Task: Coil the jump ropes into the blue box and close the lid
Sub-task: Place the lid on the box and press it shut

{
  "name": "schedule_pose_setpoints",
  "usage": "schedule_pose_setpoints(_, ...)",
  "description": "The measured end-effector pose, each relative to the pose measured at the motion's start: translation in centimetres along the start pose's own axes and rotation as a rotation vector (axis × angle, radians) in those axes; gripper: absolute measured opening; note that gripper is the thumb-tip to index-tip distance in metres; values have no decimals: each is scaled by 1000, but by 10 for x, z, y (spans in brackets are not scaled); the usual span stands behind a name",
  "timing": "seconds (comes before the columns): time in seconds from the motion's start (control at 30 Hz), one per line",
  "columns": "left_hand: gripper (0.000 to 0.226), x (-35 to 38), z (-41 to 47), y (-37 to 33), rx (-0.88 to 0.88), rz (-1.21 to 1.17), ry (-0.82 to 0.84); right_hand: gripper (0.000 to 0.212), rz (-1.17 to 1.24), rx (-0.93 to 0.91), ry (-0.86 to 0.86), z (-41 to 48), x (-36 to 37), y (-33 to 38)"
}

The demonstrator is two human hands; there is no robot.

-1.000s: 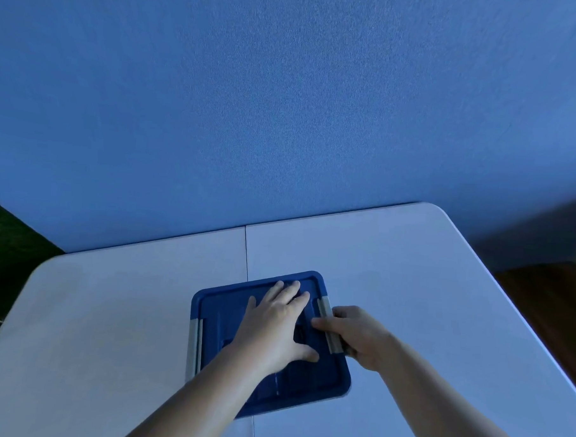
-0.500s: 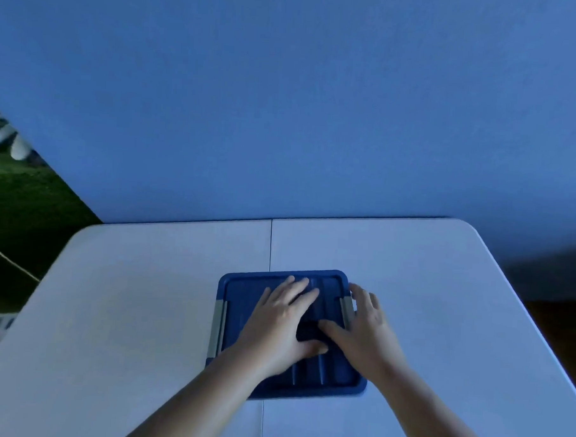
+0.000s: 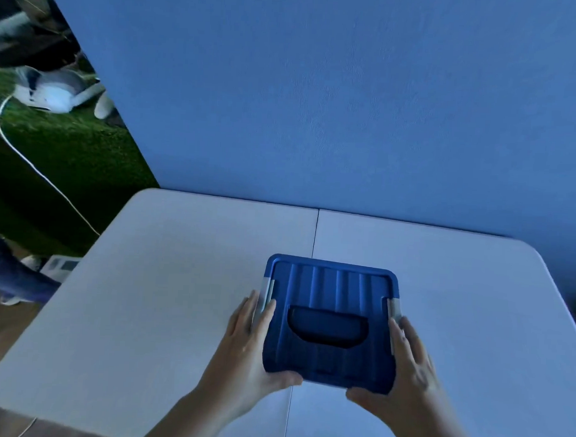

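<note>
The blue box (image 3: 323, 358) is sitting near the middle of the white table (image 3: 177, 296), a little toward the six o'clock edge, and it is covering part of the table seam (image 3: 315, 232) that is running from twelve to six o'clock. Whether its base is touching the tabletop cannot be told. The ribbed lid (image 3: 336, 283) is lying flat on top, with the dark handle recess (image 3: 327, 327) showing at its centre. The left hand (image 3: 244, 348) is bracing the box's nine o'clock side, its fingers lying straight and together over the grey left latch (image 3: 266, 293) while the thumb is spreading along the near edge at about seven o'clock. The right hand (image 3: 409, 365) is mirroring it at three o'clock, fingers lying flat beside the grey right latch (image 3: 393, 310) and thumb reaching in at about five o'clock. A blue backdrop (image 3: 318, 104) is rising beyond the table at twelve o'clock. Green turf (image 3: 68, 162) with a white cable (image 3: 34, 171) trailing across it is showing at ten o'clock.
</note>
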State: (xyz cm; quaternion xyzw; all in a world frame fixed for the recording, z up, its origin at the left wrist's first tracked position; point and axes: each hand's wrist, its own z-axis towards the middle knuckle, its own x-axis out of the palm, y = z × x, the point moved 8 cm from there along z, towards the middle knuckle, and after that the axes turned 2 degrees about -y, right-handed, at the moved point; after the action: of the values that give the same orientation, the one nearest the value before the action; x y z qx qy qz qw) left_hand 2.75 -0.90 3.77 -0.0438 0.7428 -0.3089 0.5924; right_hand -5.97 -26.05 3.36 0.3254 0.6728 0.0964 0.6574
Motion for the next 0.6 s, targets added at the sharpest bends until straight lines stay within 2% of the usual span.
schedule_pose_setpoints(0.3, 131, -2, 15, 4, -11, -13, 22, 133, -12, -12, 45, 11, -1, 6)
schedule_pose_setpoints(0.6, 130, -21, 105, 5, -12, 10, 38, 127, -63, 21, 48, 104, -11, 17)
